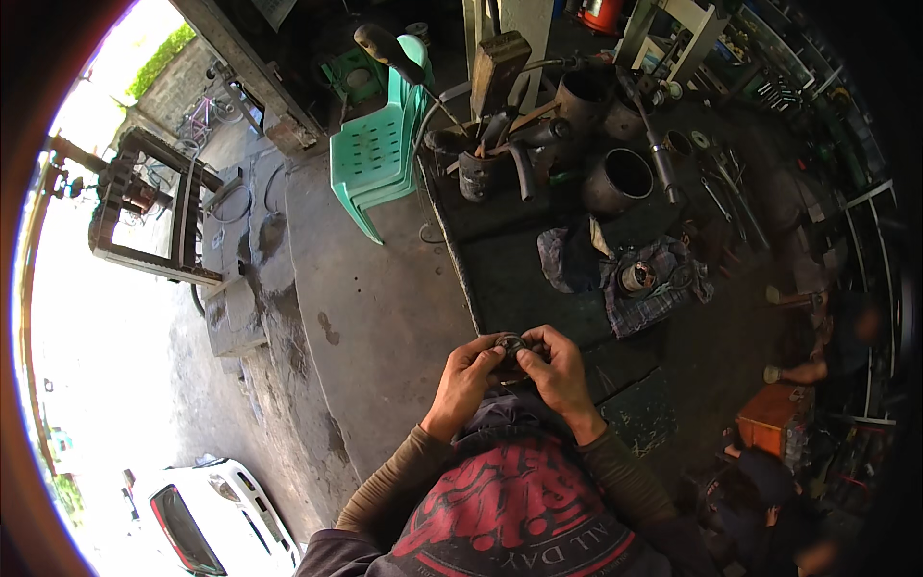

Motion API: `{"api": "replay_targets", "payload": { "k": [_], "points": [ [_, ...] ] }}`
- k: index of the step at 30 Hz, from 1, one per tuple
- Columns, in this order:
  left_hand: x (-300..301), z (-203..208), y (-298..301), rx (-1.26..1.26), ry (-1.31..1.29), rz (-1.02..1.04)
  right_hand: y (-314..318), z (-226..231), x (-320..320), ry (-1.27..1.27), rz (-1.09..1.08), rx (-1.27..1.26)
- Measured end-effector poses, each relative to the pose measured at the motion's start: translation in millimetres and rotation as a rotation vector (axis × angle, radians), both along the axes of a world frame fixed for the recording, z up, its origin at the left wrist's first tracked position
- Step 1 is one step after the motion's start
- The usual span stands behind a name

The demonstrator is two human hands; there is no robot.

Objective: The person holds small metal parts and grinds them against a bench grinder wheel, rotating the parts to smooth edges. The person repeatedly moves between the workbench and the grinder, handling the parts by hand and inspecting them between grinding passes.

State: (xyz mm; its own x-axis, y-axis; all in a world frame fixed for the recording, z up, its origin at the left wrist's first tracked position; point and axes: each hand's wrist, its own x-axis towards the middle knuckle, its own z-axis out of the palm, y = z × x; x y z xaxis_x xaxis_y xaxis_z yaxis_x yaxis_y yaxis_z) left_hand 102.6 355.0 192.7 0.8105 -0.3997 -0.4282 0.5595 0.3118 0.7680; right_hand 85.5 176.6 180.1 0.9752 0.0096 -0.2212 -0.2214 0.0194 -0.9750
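Both hands are raised in front of the chest, over the near edge of the dark workbench (538,288). The left hand (468,377) and right hand (555,370) meet around a small round metal part (512,343), dark with a lighter ring; its exact kind is too small to tell. Fingers of both hands are curled closed on it, thumbs and fingertips pinching from either side. The part is held in the air, clear of the bench.

Bench surface directly ahead of the hands is bare and dark. Farther back lies a checked rag (654,288) with a small cylindrical metal piece (636,277) on it, well apart from the hands. Behind the rag stand short steel pipe sections (615,180), and a can holding tools (478,173) near the bench's left corner. A hammer (498,62) rises above the can.

Left of the bench edge: open concrete floor (375,317), and stacked green plastic chairs (380,154) beside the far corner. A white car (207,514) sits lower left.
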Motion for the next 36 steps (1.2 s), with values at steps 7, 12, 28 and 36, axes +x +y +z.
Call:
{"api": "replay_targets", "payload": {
  "k": [7, 12, 28, 36],
  "points": [
    [0, 8, 2, -0.154, 0.054, 0.045, -10, 14, 0, 0.11, 0.066, 0.318],
    [2, 8, 4, -0.267, 0.145, 0.023, -21, 1, 1, 0.176, 0.119, 0.574],
    [1, 6, 0, -0.375, 0.216, 0.036, -21, -11, -3, 0.066, 0.109, 0.473],
    [1, 11, -14, -0.198, 0.064, 0.017, -30, -9, -3, -0.033, 0.026, 0.255]
  ]
}}
